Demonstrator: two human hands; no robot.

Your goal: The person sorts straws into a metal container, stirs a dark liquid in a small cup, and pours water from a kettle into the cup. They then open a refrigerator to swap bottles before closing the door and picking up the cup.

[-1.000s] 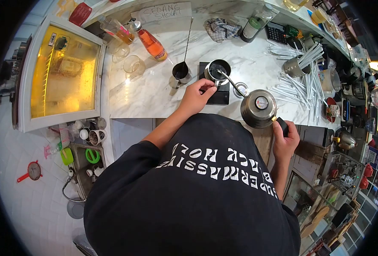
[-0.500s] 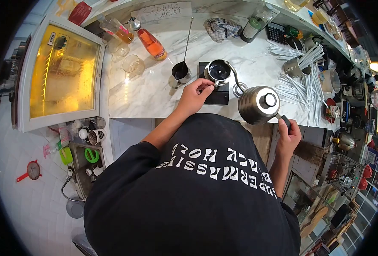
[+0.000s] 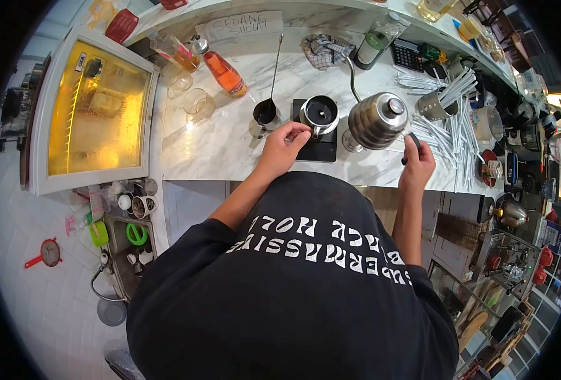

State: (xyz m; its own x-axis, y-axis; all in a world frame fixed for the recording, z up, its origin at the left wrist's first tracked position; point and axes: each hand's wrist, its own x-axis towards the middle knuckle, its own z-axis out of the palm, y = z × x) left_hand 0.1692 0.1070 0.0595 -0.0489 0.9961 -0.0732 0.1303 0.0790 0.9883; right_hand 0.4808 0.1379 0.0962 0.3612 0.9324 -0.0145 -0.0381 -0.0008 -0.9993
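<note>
My left hand (image 3: 287, 147) pinches the handle of a metal cup (image 3: 320, 114) with dark liquid in it, which stands on a black scale (image 3: 317, 151). To the right, my right hand (image 3: 418, 163) is closed round the black handle of a steel gooseneck kettle (image 3: 378, 121). The kettle's spout points up and away, apart from the cup. A small metal jug (image 3: 266, 114) with a long spoon in it stands left of the cup. Beneath the kettle, a small glass (image 3: 352, 143) is partly hidden.
An orange bottle (image 3: 224, 74) and a clear glass (image 3: 198, 102) stand at the left. A checked cloth (image 3: 326, 50), a green bottle (image 3: 378, 43) and a calculator (image 3: 408, 54) lie or stand at the back. Many wrapped straws (image 3: 458, 136) spread at the right, beside a metal holder (image 3: 437, 105).
The kettle has moved up and slightly left with my right hand, and its spout has swung away from the cup. My left hand still holds the cup's handle.
</note>
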